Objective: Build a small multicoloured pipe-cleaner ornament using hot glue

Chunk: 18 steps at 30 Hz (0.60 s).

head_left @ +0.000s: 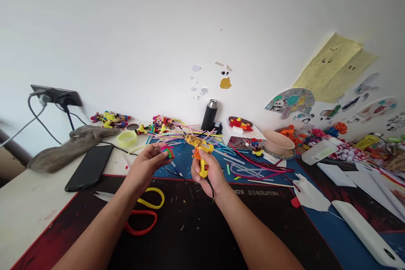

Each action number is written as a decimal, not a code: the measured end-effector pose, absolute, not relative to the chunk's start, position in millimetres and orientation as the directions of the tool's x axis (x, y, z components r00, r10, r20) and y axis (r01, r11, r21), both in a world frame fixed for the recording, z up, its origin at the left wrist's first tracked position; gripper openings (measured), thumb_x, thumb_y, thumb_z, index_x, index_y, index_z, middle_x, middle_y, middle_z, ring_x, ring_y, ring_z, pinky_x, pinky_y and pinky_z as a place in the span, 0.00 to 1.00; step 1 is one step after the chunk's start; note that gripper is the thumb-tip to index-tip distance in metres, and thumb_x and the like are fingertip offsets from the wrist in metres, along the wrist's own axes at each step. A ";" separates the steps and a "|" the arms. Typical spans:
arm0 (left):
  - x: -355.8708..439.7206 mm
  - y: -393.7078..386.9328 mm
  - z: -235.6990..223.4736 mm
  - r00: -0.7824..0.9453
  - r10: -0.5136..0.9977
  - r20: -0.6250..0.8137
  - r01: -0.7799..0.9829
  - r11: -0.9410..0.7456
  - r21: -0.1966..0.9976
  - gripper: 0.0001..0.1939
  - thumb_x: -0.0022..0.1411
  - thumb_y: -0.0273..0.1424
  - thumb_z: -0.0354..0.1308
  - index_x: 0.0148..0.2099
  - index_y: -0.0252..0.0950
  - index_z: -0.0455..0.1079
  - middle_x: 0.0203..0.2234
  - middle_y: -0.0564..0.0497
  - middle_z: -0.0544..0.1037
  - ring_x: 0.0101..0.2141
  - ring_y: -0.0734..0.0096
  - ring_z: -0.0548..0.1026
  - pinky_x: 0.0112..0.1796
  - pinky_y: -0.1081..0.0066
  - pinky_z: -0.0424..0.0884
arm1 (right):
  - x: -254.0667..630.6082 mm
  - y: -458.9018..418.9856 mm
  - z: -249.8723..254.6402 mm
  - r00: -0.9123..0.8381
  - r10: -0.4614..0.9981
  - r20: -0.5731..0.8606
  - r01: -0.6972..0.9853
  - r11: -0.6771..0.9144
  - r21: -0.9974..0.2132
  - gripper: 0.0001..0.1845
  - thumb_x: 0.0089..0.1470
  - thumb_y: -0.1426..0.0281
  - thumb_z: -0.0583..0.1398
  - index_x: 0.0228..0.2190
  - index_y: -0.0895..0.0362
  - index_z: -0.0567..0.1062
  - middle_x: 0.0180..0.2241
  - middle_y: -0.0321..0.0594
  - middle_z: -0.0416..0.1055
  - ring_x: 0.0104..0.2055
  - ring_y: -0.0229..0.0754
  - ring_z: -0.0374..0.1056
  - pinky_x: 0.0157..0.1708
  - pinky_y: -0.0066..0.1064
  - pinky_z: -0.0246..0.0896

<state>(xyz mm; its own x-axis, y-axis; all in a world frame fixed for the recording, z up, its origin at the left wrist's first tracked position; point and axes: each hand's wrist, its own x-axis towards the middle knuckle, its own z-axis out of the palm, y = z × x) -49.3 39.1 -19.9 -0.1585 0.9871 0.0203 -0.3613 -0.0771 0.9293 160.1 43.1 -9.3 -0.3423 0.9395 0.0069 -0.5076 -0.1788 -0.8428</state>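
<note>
My right hand [209,175] is closed round the grip of a yellow hot glue gun [200,148] with an orange trigger; its nozzle points left. My left hand [148,162] pinches a small multicoloured pipe-cleaner piece [167,152] between fingers and thumb, held just left of the gun's nozzle. Both hands hover above a dark desk mat [190,228]. A black cord [177,173] runs from the gun under my hands.
Scissors with yellow and red handles [148,215] lie under my left forearm. A black phone [90,166] lies at the left, loose coloured pipe cleaners [240,164] behind the hands, a black flask [209,114] by the wall, a beige bowl [278,142] and craft clutter at the right.
</note>
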 end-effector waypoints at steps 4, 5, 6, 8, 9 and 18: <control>-48.4 37.6 -18.7 -0.155 0.988 -0.028 -0.396 -0.036 0.918 0.28 0.44 0.42 0.84 0.43 0.40 0.78 0.33 0.52 0.84 0.36 0.61 0.85 0.42 0.62 0.84 | 149.6 48.0 -18.2 -0.391 0.920 0.027 -0.525 -0.199 -0.828 0.25 0.60 0.46 0.69 0.37 0.55 0.75 0.18 0.26 0.65 0.14 0.32 0.58 0.15 0.25 0.46; -47.6 37.1 -18.5 -0.150 0.988 -0.042 -0.407 -0.023 0.913 0.27 0.44 0.42 0.85 0.43 0.40 0.79 0.33 0.52 0.84 0.36 0.61 0.85 0.41 0.62 0.84 | 146.9 48.4 -20.6 -0.400 0.917 0.019 -0.521 -0.210 -0.827 0.26 0.60 0.46 0.70 0.35 0.56 0.74 0.18 0.26 0.65 0.14 0.32 0.58 0.15 0.25 0.46; -46.7 36.5 -18.5 -0.141 0.989 -0.052 -0.416 -0.011 0.909 0.27 0.43 0.41 0.85 0.42 0.40 0.79 0.33 0.52 0.84 0.36 0.61 0.85 0.41 0.63 0.84 | 144.6 48.8 -22.4 -0.406 0.914 0.009 -0.515 -0.221 -0.828 0.26 0.59 0.46 0.70 0.34 0.56 0.74 0.18 0.26 0.65 0.14 0.32 0.59 0.15 0.25 0.47; -44.4 35.4 -18.9 -0.117 0.991 -0.064 -0.424 0.008 0.906 0.25 0.43 0.41 0.85 0.41 0.40 0.79 0.34 0.52 0.83 0.36 0.62 0.85 0.40 0.64 0.84 | 142.0 49.9 -24.3 -0.412 0.911 -0.015 -0.502 -0.241 -0.830 0.28 0.55 0.45 0.72 0.34 0.56 0.74 0.17 0.27 0.66 0.14 0.33 0.61 0.14 0.24 0.47; -43.2 34.7 -19.4 -0.107 0.992 -0.066 -0.424 0.015 0.906 0.25 0.44 0.40 0.86 0.40 0.41 0.80 0.34 0.52 0.83 0.36 0.63 0.84 0.40 0.65 0.84 | 141.7 50.6 -24.4 -0.410 0.912 -0.025 -0.500 -0.248 -0.829 0.29 0.53 0.44 0.73 0.34 0.56 0.75 0.18 0.28 0.67 0.14 0.34 0.62 0.13 0.24 0.46; -29.0 26.4 -19.2 -0.034 0.996 -0.081 -0.321 0.066 0.945 0.25 0.46 0.43 0.85 0.43 0.41 0.82 0.39 0.50 0.83 0.36 0.62 0.82 0.38 0.64 0.84 | 147.3 56.1 -26.6 -0.345 0.938 -0.023 -0.529 -0.214 -0.821 0.28 0.55 0.46 0.73 0.33 0.56 0.74 0.24 0.35 0.75 0.18 0.37 0.71 0.13 0.22 0.50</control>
